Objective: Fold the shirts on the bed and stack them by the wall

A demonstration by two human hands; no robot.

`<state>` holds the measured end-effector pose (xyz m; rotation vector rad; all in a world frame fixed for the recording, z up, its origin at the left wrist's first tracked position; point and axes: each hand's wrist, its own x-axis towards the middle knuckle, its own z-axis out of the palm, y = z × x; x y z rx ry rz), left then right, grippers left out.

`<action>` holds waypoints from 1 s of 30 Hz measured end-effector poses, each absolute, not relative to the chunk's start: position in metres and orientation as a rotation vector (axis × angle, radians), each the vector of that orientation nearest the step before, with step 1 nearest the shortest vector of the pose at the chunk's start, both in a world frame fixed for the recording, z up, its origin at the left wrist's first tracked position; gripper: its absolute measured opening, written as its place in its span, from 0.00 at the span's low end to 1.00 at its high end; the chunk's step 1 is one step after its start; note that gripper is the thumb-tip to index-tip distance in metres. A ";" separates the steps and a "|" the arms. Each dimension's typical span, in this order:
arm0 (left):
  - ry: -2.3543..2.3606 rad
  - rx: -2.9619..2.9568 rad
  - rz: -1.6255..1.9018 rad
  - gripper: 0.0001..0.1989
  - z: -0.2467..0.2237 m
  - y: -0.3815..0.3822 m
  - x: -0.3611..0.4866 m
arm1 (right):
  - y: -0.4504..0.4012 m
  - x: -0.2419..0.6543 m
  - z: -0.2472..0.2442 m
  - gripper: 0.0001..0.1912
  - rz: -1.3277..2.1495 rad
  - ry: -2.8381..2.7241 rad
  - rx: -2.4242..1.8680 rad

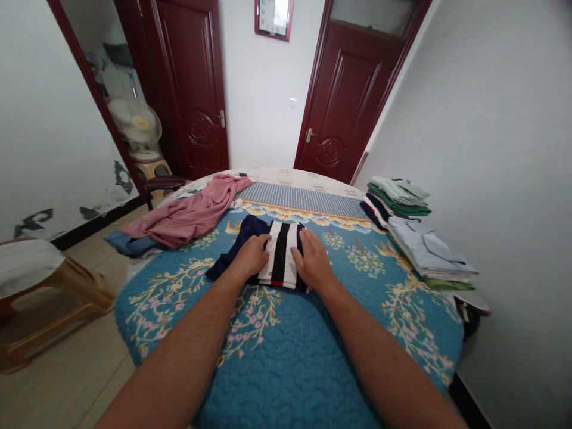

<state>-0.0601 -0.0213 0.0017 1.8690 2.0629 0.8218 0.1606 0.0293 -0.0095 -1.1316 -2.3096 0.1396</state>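
Head cam, now: folded striped garment (280, 253) lies flat on the teal quilted cover (286, 363), mid-tbl, right in front of you; white panel w/ a black stripe down it, a bit of red at the near edge, navy fabric spreading out to the L. Your L hand (252, 257) is at the panel's L edge, fingers curled in, thumb side on the cloth; can't tell if it's pinching fabric or just pressing. Your R hand (313, 257) rests on the R edge, palm down, fingers straight & together, thumb apart, not gripping. Cover has floral sprays, plus a blue striped band toward the far end. Far L on the tbl: crumpled pink garment (192, 211) over blue denim (134, 243). R side, nr the wall: folded pile w/ light-blue shirt (429, 241) on its upper part & green cloth (449, 285) at the bottom; just behind it, 2nd folded pile (395, 199) in pale green, dark green, navy & white. Off the tbl, L: plastic stool (67, 298) w/ white cloth on top, & fan (136, 122) farther back. Far wall: two dark-red doors (192, 77), framed picture (273, 18) btwn.
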 end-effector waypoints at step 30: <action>2.121 1.887 0.538 0.30 0.011 -0.028 -0.055 | 0.095 0.143 -0.033 0.33 0.195 -2.217 -1.348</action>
